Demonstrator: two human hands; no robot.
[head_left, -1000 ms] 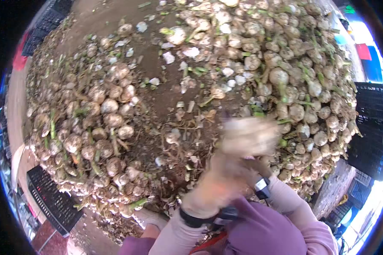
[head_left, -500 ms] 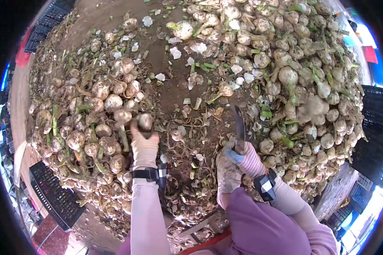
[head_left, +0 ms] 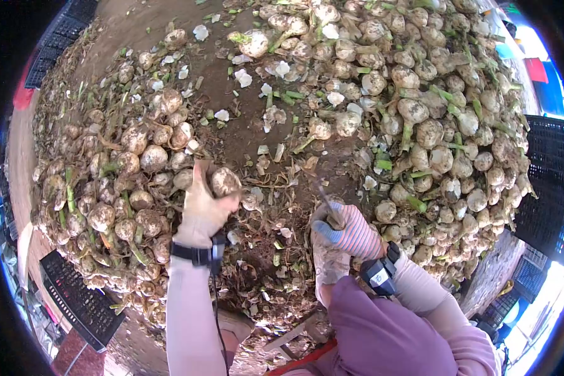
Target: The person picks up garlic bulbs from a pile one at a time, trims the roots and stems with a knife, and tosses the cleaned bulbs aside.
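My left hand [head_left: 202, 210], in a pale glove, is closed around a dirt-streaked garlic bulb [head_left: 225, 182] at the edge of the left heap. My right hand [head_left: 352, 232], in a striped glove with blue on its fingers, grips a knife [head_left: 334, 217] above my knee. Its thin blade, smeared by motion, points up and away from me. Many soil-covered bulbs with green stems make up the left garlic heap [head_left: 135, 169], right beside my left hand.
A larger heap of garlic bulbs [head_left: 442, 160] lies to the right. Between the heaps, bare soil [head_left: 235, 135] carries white skins and cut green stem pieces. Black plastic crates stand at the lower left [head_left: 81, 304] and right edge [head_left: 551, 178].
My left hand has turned, bringing the bulb into clearer view beside the left heap. The knife has tilted and blurred. A blurred round shape over the right heap is gone.
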